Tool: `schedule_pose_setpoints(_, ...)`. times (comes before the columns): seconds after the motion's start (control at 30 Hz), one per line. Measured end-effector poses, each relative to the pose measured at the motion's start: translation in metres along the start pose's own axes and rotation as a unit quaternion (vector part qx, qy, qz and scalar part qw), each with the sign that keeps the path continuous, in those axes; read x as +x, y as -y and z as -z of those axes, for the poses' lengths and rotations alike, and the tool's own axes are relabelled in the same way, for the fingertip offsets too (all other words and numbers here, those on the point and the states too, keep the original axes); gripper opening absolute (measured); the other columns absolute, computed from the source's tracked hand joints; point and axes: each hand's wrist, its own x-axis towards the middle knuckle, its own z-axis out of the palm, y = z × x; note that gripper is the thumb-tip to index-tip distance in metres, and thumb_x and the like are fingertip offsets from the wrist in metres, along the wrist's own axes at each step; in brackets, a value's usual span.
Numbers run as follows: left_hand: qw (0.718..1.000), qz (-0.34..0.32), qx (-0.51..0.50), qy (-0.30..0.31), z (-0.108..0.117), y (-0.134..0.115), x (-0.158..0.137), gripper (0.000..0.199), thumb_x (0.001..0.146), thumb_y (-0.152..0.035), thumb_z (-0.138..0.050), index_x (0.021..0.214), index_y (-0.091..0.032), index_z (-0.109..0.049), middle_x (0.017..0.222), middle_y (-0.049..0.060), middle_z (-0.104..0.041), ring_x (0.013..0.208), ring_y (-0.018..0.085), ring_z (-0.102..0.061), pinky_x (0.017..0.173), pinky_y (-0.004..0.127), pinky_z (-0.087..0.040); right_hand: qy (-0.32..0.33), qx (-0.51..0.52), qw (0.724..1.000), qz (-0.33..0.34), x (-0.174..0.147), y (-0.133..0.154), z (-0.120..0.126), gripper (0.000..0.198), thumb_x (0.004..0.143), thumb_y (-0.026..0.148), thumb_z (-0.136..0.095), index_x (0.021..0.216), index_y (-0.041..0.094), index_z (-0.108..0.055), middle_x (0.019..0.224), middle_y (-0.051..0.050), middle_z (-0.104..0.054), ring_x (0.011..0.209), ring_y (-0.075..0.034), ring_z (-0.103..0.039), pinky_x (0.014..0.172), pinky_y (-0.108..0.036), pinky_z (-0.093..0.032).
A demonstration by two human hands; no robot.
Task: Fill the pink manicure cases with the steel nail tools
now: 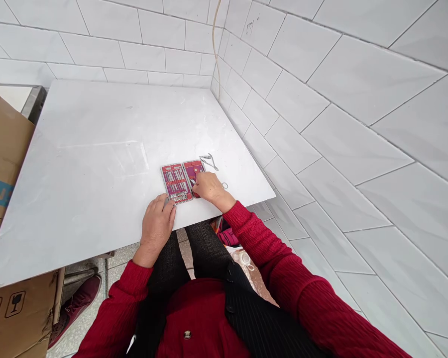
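A manicure set case (pixel 182 192) lies unfolded like a book near the table's front edge, its red and purple lining holding several slim metal tools on the left half. My left hand (pixel 159 219) rests at the case's lower left corner, fingers laid on the edge and the tabletop. Over the right half, my right hand (pixel 209 187) has its fingers closed and pointing down; what they grip, if anything, is hidden. Cuticle nippers (pixel 210 161) lie just beyond that half. A metal ring handle (pixel 224 185) peeks out beside my right wrist; the rest of it is covered.
The white table (pixel 97 119) fits into a corner of tiled walls (pixel 302 99). A thin cable (pixel 215 49) hangs in that corner. Cardboard boxes (pixel 7 164) stand along the left side, and a dark red shoe (pixel 78 303) shows on the floor below.
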Motion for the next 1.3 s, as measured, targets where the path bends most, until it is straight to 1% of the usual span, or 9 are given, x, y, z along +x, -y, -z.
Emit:
schedule_pose_setpoints(0.17, 1.000, 0.008, -0.005, 0.001, 0.000, 0.000, 0.000, 0.030, 0.105, -0.028, -0.043, 0.116, -0.016, -0.069, 0.133, 0.020, -0.063, 0.122, 0.035, -0.060, 0.103, 0.054, -0.051, -0.016, 0.008, 1.000, -0.019, 0.001, 0.003, -0.003, 0.024, 0.091, 0.025, -0.066, 0.108, 0.011, -0.077, 0.106, -0.018, -0.079, 0.105, -0.028, -0.074, 0.088, -0.029, -0.051)
schedule_pose_setpoints(0.3, 1.000, 0.003, 0.000, 0.005, 0.000, -0.001, 0.000, 0.031, 0.106, -0.029, -0.042, 0.115, -0.014, -0.069, 0.133, 0.021, -0.063, 0.122, 0.034, -0.060, 0.104, 0.052, -0.051, -0.026, 0.017, 0.999, -0.025, 0.001, 0.003, -0.006, 0.028, 0.091, 0.026, -0.066, 0.112, 0.010, -0.075, 0.108, -0.019, -0.079, 0.106, -0.028, -0.074, 0.089, -0.030, -0.051)
schedule_pose_setpoints(0.53, 1.000, 0.001, 0.007, 0.002, 0.000, -0.001, -0.001, 0.031, 0.106, -0.028, -0.041, 0.116, -0.015, -0.068, 0.133, 0.021, -0.063, 0.122, 0.035, -0.060, 0.102, 0.053, -0.051, -0.028, 0.027, 0.998, -0.040, 0.001, 0.000, -0.012, 0.026, 0.092, 0.029, -0.063, 0.108, 0.012, -0.075, 0.106, -0.017, -0.079, 0.104, -0.028, -0.074, 0.086, -0.030, -0.051)
schedule_pose_setpoints(0.67, 1.000, 0.004, 0.002, 0.001, -0.001, 0.000, -0.001, 0.030, 0.105, -0.027, -0.043, 0.117, -0.016, -0.068, 0.133, 0.020, -0.063, 0.122, 0.035, -0.060, 0.103, 0.054, -0.051, -0.035, 0.028, 0.998, -0.045, 0.000, 0.000, -0.014, 0.023, 0.091, 0.025, -0.061, 0.104, 0.013, -0.076, 0.104, -0.016, -0.079, 0.100, -0.029, -0.074, 0.083, -0.031, -0.051)
schedule_pose_setpoints(0.83, 1.000, 0.008, -0.015, 0.001, -0.001, 0.000, -0.002, 0.030, 0.105, -0.028, -0.043, 0.116, -0.016, -0.068, 0.133, 0.020, -0.063, 0.123, 0.035, -0.059, 0.105, 0.053, -0.050, -0.053, 0.030, 0.997, -0.056, 0.001, 0.003, -0.018, 0.023, 0.093, 0.020, -0.058, 0.106, 0.011, -0.075, 0.104, -0.017, -0.079, 0.097, -0.028, -0.074, 0.080, -0.031, -0.050)
schedule_pose_setpoints(0.97, 1.000, 0.009, -0.013, -0.001, -0.001, -0.001, -0.002, 0.029, 0.105, -0.027, -0.043, 0.115, -0.016, -0.068, 0.133, 0.020, -0.062, 0.124, 0.034, -0.058, 0.107, 0.053, -0.049, -0.067, 0.027, 0.996, -0.048, 0.012, 0.005, -0.021, 0.023, 0.095, 0.022, -0.057, 0.107, 0.011, -0.074, 0.108, -0.018, -0.078, 0.101, -0.028, -0.073, 0.083, -0.030, -0.049)
schedule_pose_setpoints(1.1, 1.000, 0.010, -0.008, 0.000, 0.000, -0.001, -0.002, 0.030, 0.106, -0.027, -0.043, 0.116, -0.016, -0.068, 0.133, 0.020, -0.062, 0.123, 0.035, -0.058, 0.106, 0.053, -0.049, -0.074, 0.030, 0.996, -0.037, 0.018, 0.007, -0.019, 0.023, 0.098, 0.021, -0.054, 0.107, 0.011, -0.072, 0.109, -0.017, -0.077, 0.101, -0.027, -0.071, 0.082, -0.030, -0.047)
schedule_pose_setpoints(1.2, 1.000, 0.007, -0.011, 0.002, 0.000, -0.001, -0.002, 0.029, 0.105, -0.028, -0.043, 0.116, -0.017, -0.068, 0.133, 0.019, -0.062, 0.123, 0.034, -0.058, 0.105, 0.054, -0.050, -0.087, 0.053, 0.994, -0.027, 0.012, 0.006, -0.020, 0.023, 0.101, 0.022, -0.052, 0.110, 0.011, -0.070, 0.109, -0.015, -0.075, 0.100, -0.025, -0.069, 0.083, -0.031, -0.045)
schedule_pose_setpoints(1.3, 1.000, 0.005, -0.004, 0.002, 0.000, -0.001, -0.002, 0.029, 0.105, -0.028, -0.043, 0.116, -0.017, -0.068, 0.133, 0.019, -0.063, 0.124, 0.034, -0.059, 0.106, 0.053, -0.050, -0.118, 0.108, 0.987, 0.001, 0.003, 0.000, -0.028, 0.021, 0.101, 0.025, -0.057, 0.113, 0.013, -0.070, 0.112, -0.012, -0.073, 0.102, -0.022, -0.067, 0.085, -0.029, -0.045)
